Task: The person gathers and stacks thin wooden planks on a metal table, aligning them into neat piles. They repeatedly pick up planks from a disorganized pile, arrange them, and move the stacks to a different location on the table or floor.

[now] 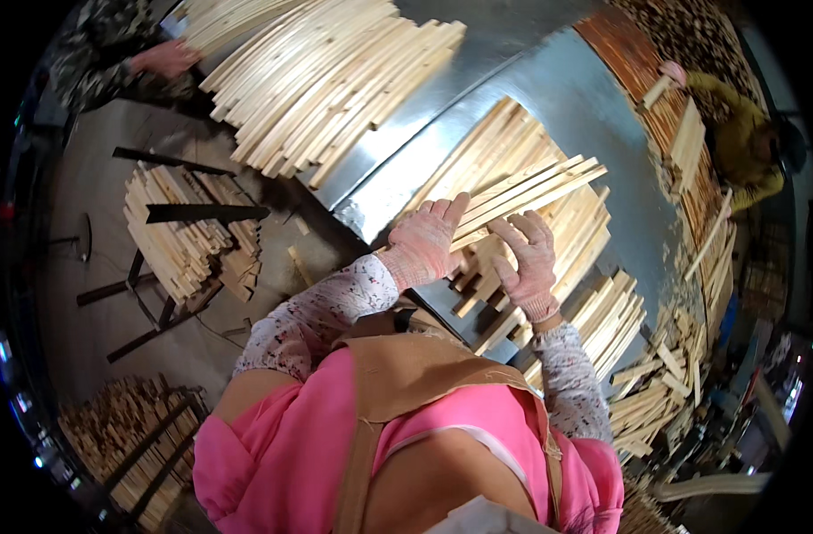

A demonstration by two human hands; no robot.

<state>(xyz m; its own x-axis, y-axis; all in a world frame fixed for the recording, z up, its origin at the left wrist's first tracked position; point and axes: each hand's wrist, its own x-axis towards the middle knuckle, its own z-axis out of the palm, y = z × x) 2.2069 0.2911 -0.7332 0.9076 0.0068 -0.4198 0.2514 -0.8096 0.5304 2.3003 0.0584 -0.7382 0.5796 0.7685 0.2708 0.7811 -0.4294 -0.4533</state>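
In a pale, light-coloured work glove, my left hand [424, 240] is closed round the near-left end of a small bundle of wooden strips [536, 198]. The bundle lies slantwise over a larger layer of strips [487, 147] on the metal table [558, 98]. My right hand [527, 267], gloved alike, has its fingers apart and slightly bent. Its fingertips are at the bundle's near edge; whether they touch it I cannot tell. Below my right hand more wooden strips [602, 311] lie side by side, their near ends toward my body.
A wide layer of strips [335, 89] covers the table's far left. There a co-worker's hand [166, 59] rests by strips. At the far right another person [749, 133] handles short pieces. A metal stand [202, 213] with stacked strips is at left; loose offcuts [660, 383] are heaped at right.
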